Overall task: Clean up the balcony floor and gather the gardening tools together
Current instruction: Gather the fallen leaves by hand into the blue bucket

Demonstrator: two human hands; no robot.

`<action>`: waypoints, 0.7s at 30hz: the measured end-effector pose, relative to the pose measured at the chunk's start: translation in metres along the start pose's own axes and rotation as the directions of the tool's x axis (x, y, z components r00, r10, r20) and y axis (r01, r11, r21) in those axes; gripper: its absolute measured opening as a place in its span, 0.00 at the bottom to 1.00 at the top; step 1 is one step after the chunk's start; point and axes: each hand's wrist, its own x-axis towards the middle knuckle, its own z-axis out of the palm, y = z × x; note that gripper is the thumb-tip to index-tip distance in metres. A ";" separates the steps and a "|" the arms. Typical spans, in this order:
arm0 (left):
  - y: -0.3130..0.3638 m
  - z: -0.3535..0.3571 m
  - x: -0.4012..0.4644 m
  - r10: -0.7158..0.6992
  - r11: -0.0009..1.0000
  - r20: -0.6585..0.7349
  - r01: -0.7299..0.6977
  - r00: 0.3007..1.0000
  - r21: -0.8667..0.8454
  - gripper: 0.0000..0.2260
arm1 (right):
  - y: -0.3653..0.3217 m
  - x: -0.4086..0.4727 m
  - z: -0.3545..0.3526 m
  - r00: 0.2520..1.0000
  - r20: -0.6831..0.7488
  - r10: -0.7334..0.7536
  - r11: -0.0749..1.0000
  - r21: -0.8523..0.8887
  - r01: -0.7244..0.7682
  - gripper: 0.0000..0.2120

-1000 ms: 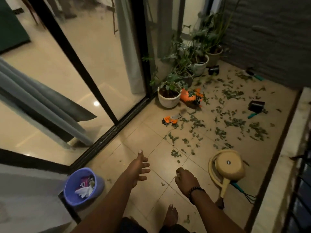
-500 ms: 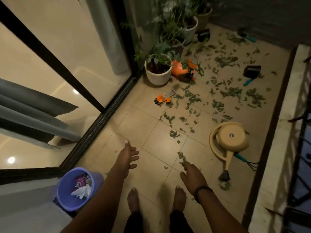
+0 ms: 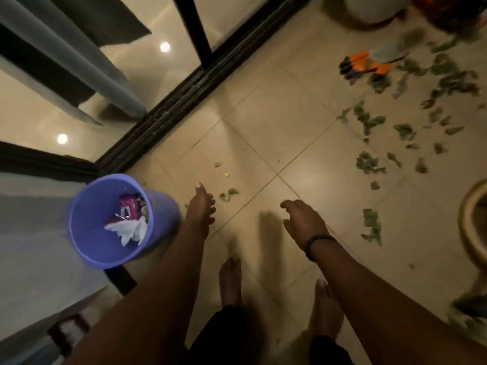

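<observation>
Green leaf scraps lie scattered over the beige tiled floor on the right. An orange-handled garden tool lies among them at the upper right. A purple bin with paper and wrappers inside stands at the left. My left hand hangs just right of the bin's rim, fingers loose, holding nothing. My right hand, with a bead bracelet at the wrist, hovers over the tiles with relaxed fingers and is empty. My bare feet show below the hands.
A black sliding-door track runs diagonally at the upper left, with glass and a grey curtain behind. The rim of a tan watering can shows at the right edge. A white pot sits at the top.
The view has tipped down and drawn closer to the floor. Both hands have dropped lower, the left now beside the purple bin. The plants and far tools have left the view.
</observation>
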 end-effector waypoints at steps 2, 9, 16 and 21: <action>-0.012 0.001 0.036 0.031 0.996 -0.064 -0.025 0.997 0.085 0.33 | -0.009 0.040 0.028 0.996 -0.005 -0.084 0.995 -0.052 0.084 0.21; -0.064 -0.012 0.165 0.041 0.991 -0.179 -0.017 0.983 0.133 0.33 | -0.042 0.154 0.133 0.963 -0.060 -0.264 0.964 0.022 0.266 0.26; -0.066 -0.013 0.221 -0.065 0.970 0.040 0.072 0.997 -0.234 0.26 | -0.065 0.191 0.204 0.843 -0.199 -0.500 0.853 -0.280 0.440 0.27; -0.059 -0.007 0.235 -0.007 0.947 0.261 0.090 0.965 -0.308 0.30 | -0.057 0.212 0.195 0.786 -0.265 -0.558 0.830 -0.183 0.527 0.07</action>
